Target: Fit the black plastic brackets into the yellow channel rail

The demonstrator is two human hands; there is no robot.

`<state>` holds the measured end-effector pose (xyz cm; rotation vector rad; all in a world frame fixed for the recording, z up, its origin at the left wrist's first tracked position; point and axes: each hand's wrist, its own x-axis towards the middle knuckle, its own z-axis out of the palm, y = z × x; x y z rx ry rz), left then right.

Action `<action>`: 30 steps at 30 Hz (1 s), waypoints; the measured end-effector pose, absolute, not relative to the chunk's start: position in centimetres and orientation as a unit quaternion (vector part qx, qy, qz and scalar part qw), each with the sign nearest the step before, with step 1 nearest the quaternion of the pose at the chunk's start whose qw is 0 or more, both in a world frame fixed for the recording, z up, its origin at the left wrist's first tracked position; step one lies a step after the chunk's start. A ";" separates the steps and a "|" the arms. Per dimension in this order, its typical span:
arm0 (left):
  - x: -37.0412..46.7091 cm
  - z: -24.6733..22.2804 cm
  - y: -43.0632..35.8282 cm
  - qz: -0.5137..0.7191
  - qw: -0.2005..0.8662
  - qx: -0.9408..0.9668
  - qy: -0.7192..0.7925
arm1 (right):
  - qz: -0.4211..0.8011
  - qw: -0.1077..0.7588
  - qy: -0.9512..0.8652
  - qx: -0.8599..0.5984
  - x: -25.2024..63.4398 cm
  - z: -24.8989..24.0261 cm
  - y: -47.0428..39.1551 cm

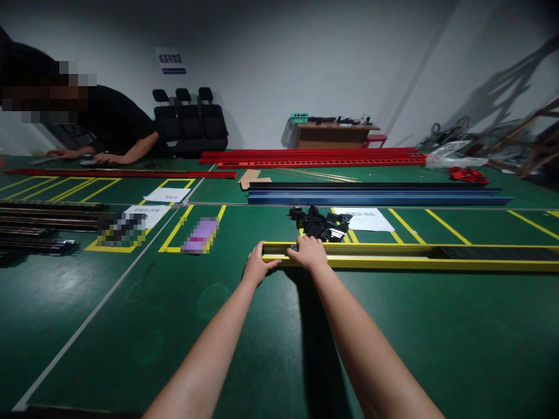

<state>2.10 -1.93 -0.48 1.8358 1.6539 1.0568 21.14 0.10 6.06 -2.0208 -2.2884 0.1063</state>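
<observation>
A long yellow channel-shaped rail (393, 265) lies across the green table in front of me. My left hand (257, 265) is wrapped round its left end, thumb along the near side. Just to the right, my right hand (311, 254) reaches over the rail, its fingers bent down into the channel. A small black part (294, 248) shows in the channel at the right thumb; its shape is mostly hidden. Farther right, a long dark strip (493, 253) sits inside the rail. Behind my right hand is a pile of black plastic parts (321, 223).
Blue rails (375, 196) and red rails (314, 157) lie farther back. Dark metal bars (48, 221) and a purple item (201, 235) are at left, white paper sheets (369, 219) beyond the rail. A person in a black shirt (120, 116) leans over the table at far left.
</observation>
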 end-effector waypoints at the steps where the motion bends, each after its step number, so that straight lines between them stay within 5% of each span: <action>1: 2.1 -0.5 -1.9 0.383 0.226 0.666 0.599 | 0.033 0.043 -0.748 -0.661 21.1 6.0 0.1; 30: 2.0 -0.5 -1.9 0.386 0.226 0.665 0.598 | 0.031 0.045 -0.748 -0.661 20.9 6.1 0.0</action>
